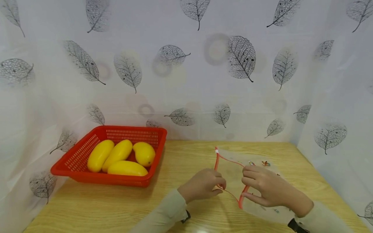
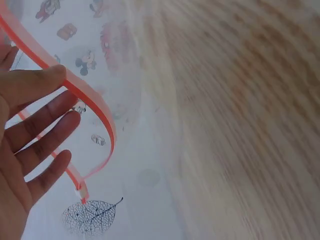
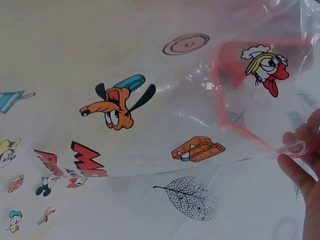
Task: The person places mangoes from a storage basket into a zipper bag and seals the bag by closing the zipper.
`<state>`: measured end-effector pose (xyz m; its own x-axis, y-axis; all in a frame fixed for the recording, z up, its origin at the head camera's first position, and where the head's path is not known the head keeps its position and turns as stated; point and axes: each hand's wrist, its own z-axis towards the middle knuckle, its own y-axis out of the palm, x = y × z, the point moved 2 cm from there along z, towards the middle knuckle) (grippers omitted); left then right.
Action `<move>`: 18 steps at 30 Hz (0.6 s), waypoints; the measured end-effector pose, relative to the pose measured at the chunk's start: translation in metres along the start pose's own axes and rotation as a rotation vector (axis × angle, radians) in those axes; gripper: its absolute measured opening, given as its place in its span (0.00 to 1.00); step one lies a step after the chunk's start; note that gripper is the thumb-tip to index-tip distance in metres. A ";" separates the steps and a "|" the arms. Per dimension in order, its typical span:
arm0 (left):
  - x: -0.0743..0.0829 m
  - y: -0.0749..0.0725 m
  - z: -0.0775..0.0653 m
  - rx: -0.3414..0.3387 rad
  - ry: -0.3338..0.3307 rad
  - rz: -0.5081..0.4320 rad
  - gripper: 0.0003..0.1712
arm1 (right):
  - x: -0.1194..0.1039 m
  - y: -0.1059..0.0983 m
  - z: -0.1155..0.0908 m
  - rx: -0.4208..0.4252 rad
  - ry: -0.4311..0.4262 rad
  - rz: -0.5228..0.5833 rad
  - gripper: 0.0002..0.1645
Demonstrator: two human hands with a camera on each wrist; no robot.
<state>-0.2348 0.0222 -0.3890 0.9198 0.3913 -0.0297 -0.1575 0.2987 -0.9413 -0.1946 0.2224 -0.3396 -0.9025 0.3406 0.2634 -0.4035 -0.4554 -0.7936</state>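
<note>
A see-through zip bag (image 1: 230, 171) with red zip strips and cartoon prints is held above the right part of the table, its mouth spread apart and facing left. My left hand (image 1: 204, 183) pinches one strip; in the left wrist view the thumb (image 2: 42, 80) lies over that strip and the fingers are behind it. With my right hand (image 1: 266, 186) I grip the opposite strip, thumb below and fingers above. A white slider (image 1: 216, 150) sits at the far end of the zip. The right wrist view shows the printed side of the bag (image 3: 165, 115) and the right hand's fingertips at its edge.
At the left of the wooden table (image 1: 180, 155) stands a red slotted basket (image 1: 112, 179). Several yellow mangoes (image 1: 100, 156) lie in it. A pale leaf-printed sheet (image 1: 175, 81) hangs behind the table and along both sides.
</note>
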 end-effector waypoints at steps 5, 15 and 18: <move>0.006 -0.001 0.000 0.029 0.076 0.032 0.03 | 0.002 0.003 -0.001 -0.064 0.006 -0.067 0.16; 0.001 0.002 -0.007 -0.096 -0.017 0.058 0.05 | 0.009 -0.004 -0.002 -0.102 -0.016 -0.156 0.16; 0.000 0.002 -0.009 -0.112 -0.035 0.050 0.04 | 0.012 -0.008 -0.002 -0.092 -0.009 -0.154 0.16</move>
<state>-0.2322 0.0146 -0.3943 0.8982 0.4344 -0.0674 -0.1596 0.1794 -0.9708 -0.2017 0.2314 -0.3313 -0.8327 0.3927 0.3905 -0.5221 -0.3215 -0.7900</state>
